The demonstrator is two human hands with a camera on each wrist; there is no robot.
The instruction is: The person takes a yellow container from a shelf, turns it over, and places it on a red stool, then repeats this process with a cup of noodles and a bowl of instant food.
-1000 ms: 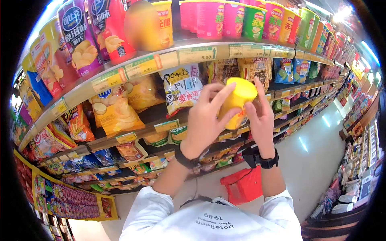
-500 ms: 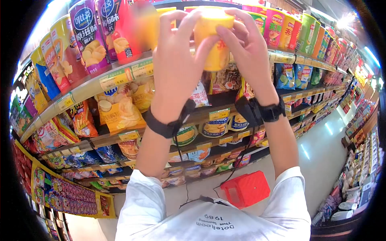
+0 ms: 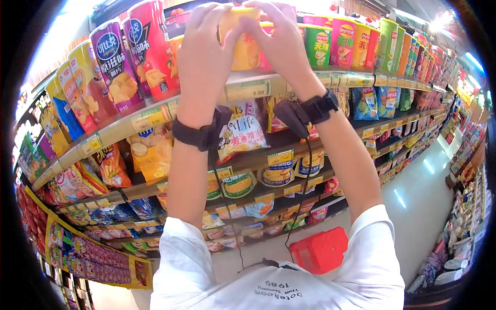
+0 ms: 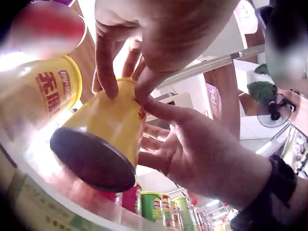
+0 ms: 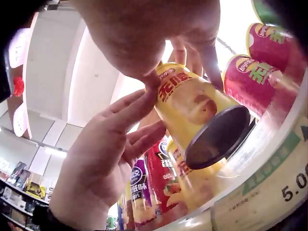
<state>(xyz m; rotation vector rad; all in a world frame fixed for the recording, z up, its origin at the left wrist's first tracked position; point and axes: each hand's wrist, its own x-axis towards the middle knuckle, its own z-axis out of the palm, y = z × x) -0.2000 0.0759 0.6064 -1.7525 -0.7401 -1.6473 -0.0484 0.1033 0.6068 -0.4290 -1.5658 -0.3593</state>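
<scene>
A yellow canister of potato chips [image 3: 246, 47], with a yellow lid and a dark base, is gripped between both hands at the front of the top shelf. My left hand [image 3: 204, 54] holds its left side and my right hand [image 3: 281, 49] its right side, thumbs on the near face. From the left wrist, the canister [image 4: 108, 125] shows its dark base above the shelf rim, with the right hand [image 4: 197, 149] reaching in from the right. The right wrist view shows the canister's [image 5: 190, 98] red lettering and chip picture, with the left hand [image 5: 103, 139] across from it.
Red [image 3: 152, 49] and purple [image 3: 114, 64] chip cans stand left of the hands, green [image 3: 316, 46] and pink canisters to the right. A price rail [image 3: 248, 90] edges the shelf. Bagged snacks [image 3: 240, 132] fill lower shelves; a red basket [image 3: 323, 250] sits on the floor.
Both hands have raised the canister from in front of the lower shelves up to the top shelf, then shifted it left to its front edge. Both keep their hold.
</scene>
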